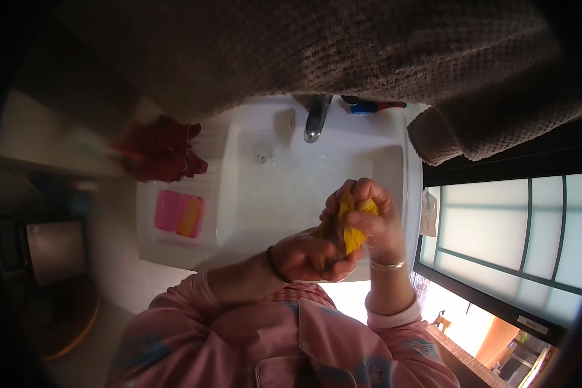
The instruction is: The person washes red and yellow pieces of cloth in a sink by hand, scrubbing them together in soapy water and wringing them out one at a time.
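Both hands are closed on a bunched yellow cloth [352, 240], held above the near right part of a white sink [229, 194]. My left hand [304, 256], with a dark band at the wrist, grips the cloth from below and the left. Fingers of my right hand [383, 220] curl over its upper right part; a bangle circles that wrist. A darker brownish patch shows between the hands, and I cannot tell whether it belongs to the cloth. The cloth's full shape is hidden in the grip.
A tap [315, 121] stands at the sink's far edge, near a blue and red object [375, 107]. Crumpled red cloth [158, 150] and a pink soap box [168, 210] with a yellow-orange bar [190, 216] lie on the left ledge. A brown towel [343, 52] hangs across the far side.
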`<action>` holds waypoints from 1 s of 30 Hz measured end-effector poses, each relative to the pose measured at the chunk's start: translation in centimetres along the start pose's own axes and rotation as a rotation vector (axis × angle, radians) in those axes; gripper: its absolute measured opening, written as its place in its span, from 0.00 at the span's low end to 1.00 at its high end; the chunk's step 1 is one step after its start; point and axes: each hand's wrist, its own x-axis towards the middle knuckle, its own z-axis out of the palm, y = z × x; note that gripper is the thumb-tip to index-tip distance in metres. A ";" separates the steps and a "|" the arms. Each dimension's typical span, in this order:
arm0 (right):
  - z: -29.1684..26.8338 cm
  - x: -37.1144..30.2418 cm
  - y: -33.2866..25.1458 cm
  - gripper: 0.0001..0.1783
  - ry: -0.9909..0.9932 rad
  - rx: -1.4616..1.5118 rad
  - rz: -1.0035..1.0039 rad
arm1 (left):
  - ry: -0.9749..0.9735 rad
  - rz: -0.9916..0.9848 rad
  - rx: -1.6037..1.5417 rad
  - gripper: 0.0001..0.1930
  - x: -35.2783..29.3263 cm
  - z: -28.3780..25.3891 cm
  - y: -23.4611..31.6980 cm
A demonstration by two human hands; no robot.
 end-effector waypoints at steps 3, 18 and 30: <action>2.1 0.0 -1.9 0.10 0.063 -0.447 0.087 | 0.255 -0.263 0.214 0.09 -0.2 0.9 1.3; -5.4 3.8 8.8 0.05 0.013 -1.862 0.386 | 0.880 -0.053 0.774 0.12 2.3 -15.9 -2.0; -7.2 4.4 13.9 0.09 -0.049 -1.967 0.746 | 1.197 -0.085 0.980 0.08 2.3 -21.1 -4.6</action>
